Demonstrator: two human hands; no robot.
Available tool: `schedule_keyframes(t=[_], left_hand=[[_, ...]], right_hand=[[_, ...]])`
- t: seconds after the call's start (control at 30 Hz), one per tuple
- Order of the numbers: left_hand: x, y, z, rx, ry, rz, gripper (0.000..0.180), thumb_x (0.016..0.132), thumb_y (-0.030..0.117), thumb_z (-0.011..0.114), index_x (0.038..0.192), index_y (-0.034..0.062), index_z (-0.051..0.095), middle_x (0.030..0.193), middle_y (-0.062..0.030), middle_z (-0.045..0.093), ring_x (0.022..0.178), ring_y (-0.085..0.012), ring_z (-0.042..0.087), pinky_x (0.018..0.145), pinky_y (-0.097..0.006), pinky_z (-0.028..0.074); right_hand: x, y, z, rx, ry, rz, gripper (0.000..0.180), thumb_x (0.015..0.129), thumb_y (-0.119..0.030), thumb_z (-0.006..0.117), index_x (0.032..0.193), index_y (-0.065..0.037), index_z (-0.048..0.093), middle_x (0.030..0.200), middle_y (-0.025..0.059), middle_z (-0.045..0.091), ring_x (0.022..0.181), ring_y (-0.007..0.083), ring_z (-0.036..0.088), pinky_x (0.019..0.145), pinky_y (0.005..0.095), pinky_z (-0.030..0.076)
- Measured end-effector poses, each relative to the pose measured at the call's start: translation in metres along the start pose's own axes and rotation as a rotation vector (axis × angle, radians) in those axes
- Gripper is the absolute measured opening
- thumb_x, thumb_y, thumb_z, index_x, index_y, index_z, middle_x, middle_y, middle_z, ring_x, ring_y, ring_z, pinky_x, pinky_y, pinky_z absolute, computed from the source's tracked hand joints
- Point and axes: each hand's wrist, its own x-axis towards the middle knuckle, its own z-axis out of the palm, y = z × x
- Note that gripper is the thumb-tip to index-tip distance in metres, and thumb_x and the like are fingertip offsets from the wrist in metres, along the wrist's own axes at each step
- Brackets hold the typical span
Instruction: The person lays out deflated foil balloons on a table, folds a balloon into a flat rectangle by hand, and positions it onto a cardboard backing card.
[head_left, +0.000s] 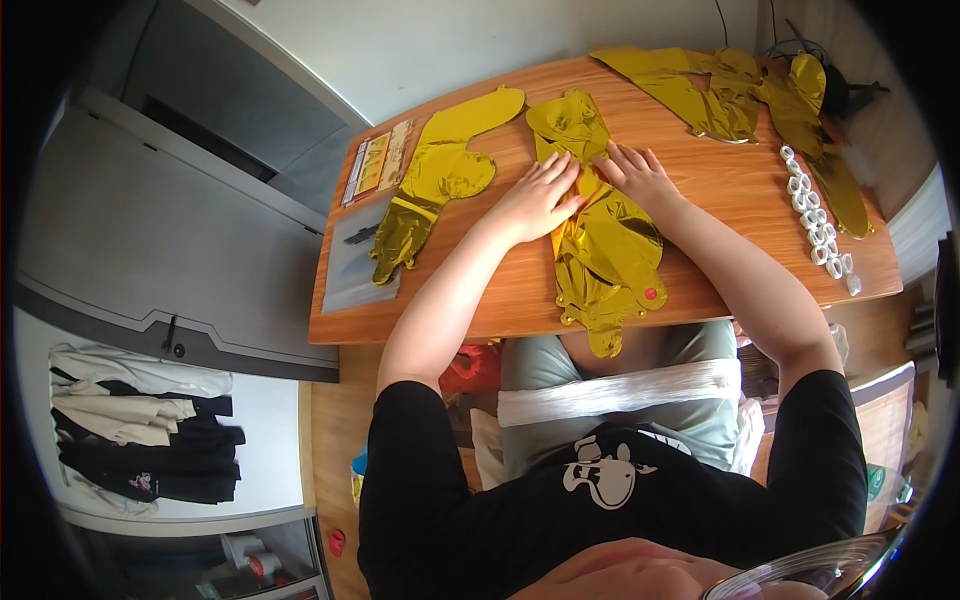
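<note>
A deflated gold foil balloon (610, 230) lies flat and creased down the middle of the table, its near end hanging over the front edge. My left hand (545, 195) rests on the left side of its narrow part, fingers laid out flat and thumb pointing inward. Opposite it, my right hand (640, 178) is spread along the balloon's right side, palm down. Neither hand is closed around anything. A red dot shows near the balloon's lower right corner.
Another flat gold foil balloon (450, 155) lies to the left, beside a printed packet (378, 165) and a clear plastic bag (345, 262). More gold foil balloons (720, 90) cover the far right. Several small white rolls (812, 218) line the right side. A white bundle of strands (620, 391) crosses my lap.
</note>
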Motion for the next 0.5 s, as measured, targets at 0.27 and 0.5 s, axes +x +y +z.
schedule_keyframes(t=[0.27,0.5], left_hand=[[-0.005,-0.009,0.006,0.082,0.029,0.008,0.068,0.109,0.044,0.038,0.161,0.0023,0.025,0.168,-0.0219,0.021,0.158,-0.0341,0.016,0.129,-0.046,0.017],[-0.005,-0.003,0.003,0.069,0.051,-0.004,0.064,0.106,0.03,0.046,0.16,0.0011,0.027,0.167,-0.0222,0.024,0.156,-0.0348,0.02,0.128,-0.045,0.02]], right_hand=[[-0.001,-0.003,-0.041,0.412,-0.191,0.043,0.075,0.094,-0.042,0.065,0.156,-0.018,0.03,0.168,0.0195,0.023,0.156,0.0346,0.021,0.126,0.0541,0.016],[-0.004,0.013,-0.031,0.565,-0.052,-0.006,0.065,0.095,-0.045,0.06,0.15,-0.016,0.042,0.162,0.0198,0.035,0.155,0.0354,0.025,0.125,0.0539,0.016]])
